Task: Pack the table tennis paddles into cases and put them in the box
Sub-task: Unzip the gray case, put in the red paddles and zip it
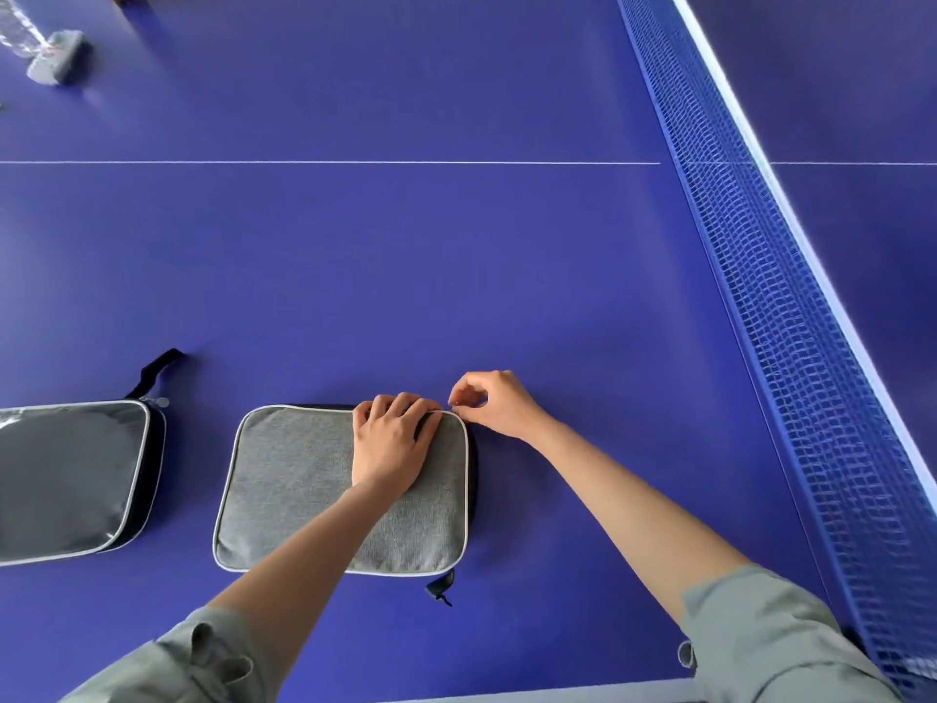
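Grey case (324, 494), white piping, flat on blue table (405, 271), near front edge, dark loop at near right corner. Left hand (393, 443) on top of it, palm down, fingers curled over far edge, pressing. Right hand (494, 405) just beyond far right corner, thumb and forefinger pinching a small zip pull (453, 404) at the case's edge. Second case (71, 474), shiny grey face, dark strap, well left, partly out of frame. Net (791, 307) along right side. Grey block (58, 58) and clear plastic item far left, blurred. Paddles, box: not visible.
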